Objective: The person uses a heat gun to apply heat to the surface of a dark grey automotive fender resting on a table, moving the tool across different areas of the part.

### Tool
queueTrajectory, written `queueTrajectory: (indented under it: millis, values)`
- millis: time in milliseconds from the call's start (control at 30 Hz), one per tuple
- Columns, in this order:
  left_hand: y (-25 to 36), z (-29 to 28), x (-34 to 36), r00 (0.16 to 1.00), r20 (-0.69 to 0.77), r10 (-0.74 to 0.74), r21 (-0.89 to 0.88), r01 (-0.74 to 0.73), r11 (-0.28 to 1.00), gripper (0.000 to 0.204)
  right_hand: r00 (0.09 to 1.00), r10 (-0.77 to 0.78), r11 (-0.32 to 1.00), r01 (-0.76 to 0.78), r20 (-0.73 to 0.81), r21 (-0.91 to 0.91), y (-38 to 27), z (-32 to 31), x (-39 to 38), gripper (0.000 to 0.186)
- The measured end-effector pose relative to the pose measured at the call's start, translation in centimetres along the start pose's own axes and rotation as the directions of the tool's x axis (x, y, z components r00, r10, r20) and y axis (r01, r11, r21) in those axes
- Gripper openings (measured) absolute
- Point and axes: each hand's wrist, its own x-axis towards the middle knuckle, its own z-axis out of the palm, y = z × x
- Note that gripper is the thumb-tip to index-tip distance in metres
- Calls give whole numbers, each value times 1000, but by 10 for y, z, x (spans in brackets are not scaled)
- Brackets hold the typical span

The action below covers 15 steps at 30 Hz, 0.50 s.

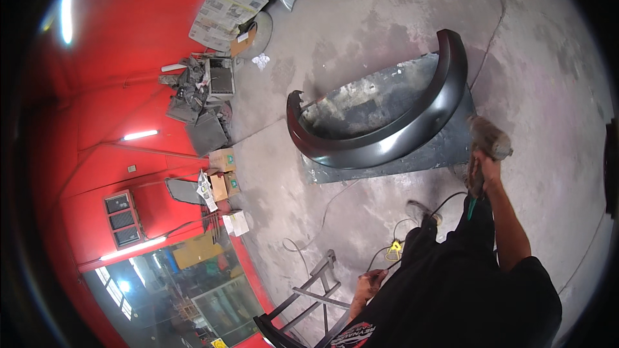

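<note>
My right hand (485, 166) is closed round a spray gun (493, 140) with a brown-stained cup, held to the right of the dark panel. A bit of green hose shows below its handle. At the lower middle, my left hand (369, 285) has its fingers curled round a thin black air hose (380, 276). Ahead of me lies a curved, glossy black fender flare (387, 145). It rests on a paint-marked dark board (367, 106), its right end reaching past the far edge. Neither hand touches the flare.
A dark metal stand (316, 293) is beside my left arm. A yellow object (393, 251) and loose hose lie near my feet. Along the red wall (148, 45) are scrap parts (203, 93), cardboard boxes (222, 174) and newspaper (229, 9). A cable (493, 32) crosses the floor.
</note>
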Motion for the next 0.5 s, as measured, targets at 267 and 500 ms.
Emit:
queueTrajectory:
  millis: [267, 500]
  values:
    - [-56, -88, 17, 994, -41, 102, 361, -80, 929, 45, 961, 125, 980, -81, 245, -182, 110, 107, -121, 15]
    - [-144, -158, 10, 985, -114, 127, 256, -94, 962, 42, 825, -76, 680, 454, 560, -577, 180, 223, -176, 42]
